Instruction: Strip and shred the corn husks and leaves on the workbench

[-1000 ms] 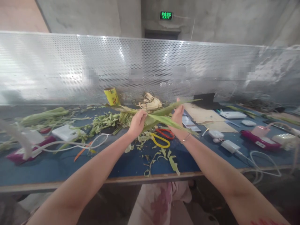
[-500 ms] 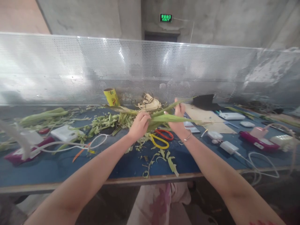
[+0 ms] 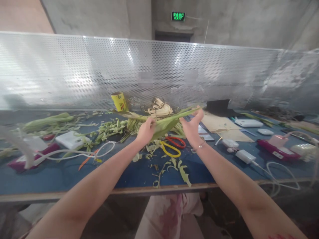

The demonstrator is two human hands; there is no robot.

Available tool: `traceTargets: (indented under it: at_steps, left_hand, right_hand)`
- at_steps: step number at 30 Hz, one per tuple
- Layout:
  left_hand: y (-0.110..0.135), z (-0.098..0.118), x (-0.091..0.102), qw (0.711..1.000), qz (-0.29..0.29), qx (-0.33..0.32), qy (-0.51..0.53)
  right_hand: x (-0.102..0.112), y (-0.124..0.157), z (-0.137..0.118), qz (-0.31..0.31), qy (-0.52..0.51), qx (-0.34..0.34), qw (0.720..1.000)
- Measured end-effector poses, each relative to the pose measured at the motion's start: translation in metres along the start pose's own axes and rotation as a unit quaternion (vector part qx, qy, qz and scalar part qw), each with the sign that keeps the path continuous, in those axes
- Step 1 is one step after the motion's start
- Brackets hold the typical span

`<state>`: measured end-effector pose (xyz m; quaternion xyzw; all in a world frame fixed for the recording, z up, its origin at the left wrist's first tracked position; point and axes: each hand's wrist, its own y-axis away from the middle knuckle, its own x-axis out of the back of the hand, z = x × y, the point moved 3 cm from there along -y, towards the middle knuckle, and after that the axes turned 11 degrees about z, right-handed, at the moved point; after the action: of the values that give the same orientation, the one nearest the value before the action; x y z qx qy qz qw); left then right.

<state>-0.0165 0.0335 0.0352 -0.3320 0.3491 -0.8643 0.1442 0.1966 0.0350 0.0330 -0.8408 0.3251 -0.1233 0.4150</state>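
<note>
Above the blue table (image 3: 50,179) my left hand (image 3: 146,131) is closed around the base of long green leaves (image 3: 166,122). The leaves fan out to the right, their tips reaching my right hand (image 3: 192,127). That hand's palm faces me with the fingers curled, and its fingertips pinch the upper leaf near the tip. A thin bracelet circles the right wrist. Below the hands lie yellow-handled scissors (image 3: 170,149) and red-handled scissors (image 3: 176,141).
Green leaf scraps (image 3: 171,167) litter the table's front. A leaf pile (image 3: 109,127) lies left of the hands, dried husks (image 3: 159,108) and a yellow roll (image 3: 119,101) behind. White chargers, cables (image 3: 276,169), cardboard (image 3: 219,124) and pink devices sit at both sides. A perforated metal screen (image 3: 74,73) backs the table.
The lower leaf that stuck out to the right has been folded in with the others. My right hand turned palm-up and rose to the leaf tips; the left hand kept its grip.
</note>
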Motion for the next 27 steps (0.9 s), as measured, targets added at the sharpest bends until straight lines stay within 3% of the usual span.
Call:
traceTargets:
  at_steps: [2,3,5,9,11,14,16,19,23,27]
  left_hand:
    - [-0.002,-0.002,0.001,1.000,0.013,0.010,0.011]
    - [-0.002,-0.003,0.001,1.000,0.014,0.013,0.015]
    - [-0.001,-0.003,0.000,1.000,0.010,0.010,0.019]
    - [0.003,0.000,-0.002,1.000,0.001,-0.007,0.006]
    - [0.005,0.001,-0.003,1.000,-0.001,-0.005,0.004]
    - [0.006,0.002,-0.005,1.000,-0.022,0.004,0.015]
    - [0.006,0.003,-0.006,0.999,-0.040,0.007,0.023]
    - [0.006,0.006,-0.007,0.998,-0.050,0.004,0.027]
    - [0.007,0.006,-0.010,0.998,-0.067,0.005,0.017]
    - [0.006,0.005,-0.009,0.998,-0.051,-0.004,0.027]
  right_hand:
    - [0.008,0.000,-0.014,0.033,0.032,0.061,0.997]
    - [0.009,0.000,-0.022,0.020,0.024,0.083,0.996]
    - [0.006,0.002,-0.033,-0.064,-0.023,0.107,0.992]
    - [-0.008,0.013,-0.041,-0.239,-0.079,0.090,0.964]
    - [-0.013,0.020,-0.040,-0.291,-0.072,0.100,0.949]
    - [-0.018,0.026,-0.038,-0.317,-0.072,0.089,0.942]
    - [-0.020,0.026,-0.034,-0.308,-0.062,0.032,0.949]
    - [-0.023,0.026,-0.024,-0.293,-0.068,-0.120,0.946]
    - [-0.026,0.027,-0.012,-0.253,-0.180,-0.301,0.902]
    - [-0.029,0.027,-0.004,-0.230,-0.230,-0.373,0.869]
